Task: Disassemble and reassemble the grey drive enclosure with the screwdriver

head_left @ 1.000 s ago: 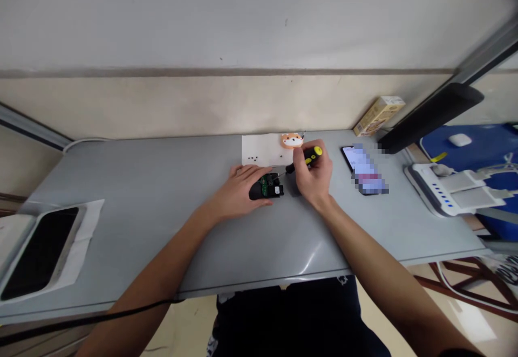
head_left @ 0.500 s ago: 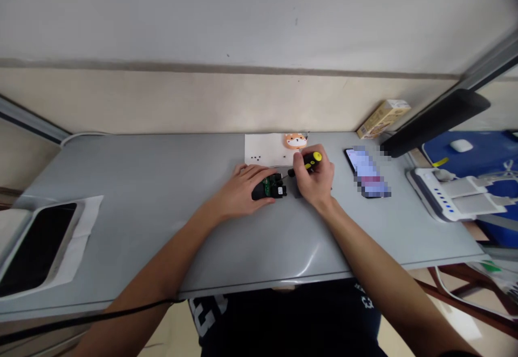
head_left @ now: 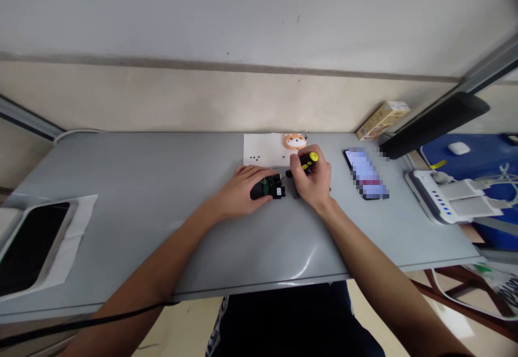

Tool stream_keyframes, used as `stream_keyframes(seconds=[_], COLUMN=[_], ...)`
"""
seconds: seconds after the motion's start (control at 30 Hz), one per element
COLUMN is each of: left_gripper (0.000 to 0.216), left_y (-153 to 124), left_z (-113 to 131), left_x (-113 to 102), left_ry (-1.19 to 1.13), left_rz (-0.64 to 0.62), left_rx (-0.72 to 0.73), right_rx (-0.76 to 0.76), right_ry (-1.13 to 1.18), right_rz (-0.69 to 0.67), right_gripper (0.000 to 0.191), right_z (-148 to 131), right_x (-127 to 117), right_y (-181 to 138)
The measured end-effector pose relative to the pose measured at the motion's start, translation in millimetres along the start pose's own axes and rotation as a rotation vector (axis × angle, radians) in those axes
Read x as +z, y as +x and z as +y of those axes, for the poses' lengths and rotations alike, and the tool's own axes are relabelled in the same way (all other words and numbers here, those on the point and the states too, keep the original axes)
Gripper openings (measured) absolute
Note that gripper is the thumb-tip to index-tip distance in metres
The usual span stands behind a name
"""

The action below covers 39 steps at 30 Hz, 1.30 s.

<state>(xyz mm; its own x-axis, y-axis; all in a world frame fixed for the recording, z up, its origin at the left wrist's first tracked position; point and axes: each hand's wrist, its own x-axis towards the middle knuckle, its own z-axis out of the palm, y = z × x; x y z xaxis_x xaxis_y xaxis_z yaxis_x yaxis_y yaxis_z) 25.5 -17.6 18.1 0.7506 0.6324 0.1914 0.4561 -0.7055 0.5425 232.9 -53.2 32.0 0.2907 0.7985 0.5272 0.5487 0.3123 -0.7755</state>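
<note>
My left hand is closed around an opened computer mouse lying on the desk, thumb on its near side and fingers over its far side. A green circuit board shows between the mouse's black parts. In my right hand is a black-and-yellow screwdriver, tilted with its handle up to the right. Its thin shaft points left at the far prong of the mouse; whether the tip touches is too small to tell. A dark grey flat piece is partly hidden beneath my right hand.
Behind the hands lies white paper with several tiny dark screws and an orange animal-faced case. To the right are a phone, a carton, a black cylinder and a power strip. A tablet-like device lies left.
The view has shifted slightly. My right hand and the screwdriver have moved a little to the left; my left hand keeps its hold on the mouse.
</note>
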Motion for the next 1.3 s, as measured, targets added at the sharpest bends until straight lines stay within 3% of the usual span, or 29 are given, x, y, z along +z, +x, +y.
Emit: stream_keyframes(seconds=[0.33,0.53,0.77,0.87,0.93,1.03,1.3], left_gripper=[0.022,0.02,0.024,0.022,0.021,0.023,0.024], left_y=[-1.0,-2.9,-2.4,-1.6,-1.1,-0.4,-0.5], left_z=[-5.6,-10.4,-9.3,-8.2,-8.4,-9.4,-11.2], left_x=[4.1,6.1,4.1,3.2,2.7,1.8,-0.2], left_ry=[0.017,0.043,0.037,0.038,0.049,0.06,0.05], left_rz=[0.019,0.027,0.013,0.005,0.001,0.008,0.019], left_rx=[0.051,0.08,0.085,0.09,0.097,0.122,0.149], right_rx=[0.056,0.021,0.012,0.002,0.083,0.199,0.326], right_ry=[0.098,0.113,0.157,0.355,0.553,0.786,0.987], right_rz=[-0.171,-0.27,-0.175,-0.152,-0.206,-0.28,-0.292], right_gripper=[0.034,0.038,0.032,0.025,0.017,0.02,0.035], right_z=[-7.6,-13.6,-11.4,-8.1,-5.7,-1.5,-7.4], right_x=[-2.0,7.9,9.5,10.9,12.4,13.7,9.8], right_y=[12.7,22.4,22.9,23.9,24.4,22.9,21.4])
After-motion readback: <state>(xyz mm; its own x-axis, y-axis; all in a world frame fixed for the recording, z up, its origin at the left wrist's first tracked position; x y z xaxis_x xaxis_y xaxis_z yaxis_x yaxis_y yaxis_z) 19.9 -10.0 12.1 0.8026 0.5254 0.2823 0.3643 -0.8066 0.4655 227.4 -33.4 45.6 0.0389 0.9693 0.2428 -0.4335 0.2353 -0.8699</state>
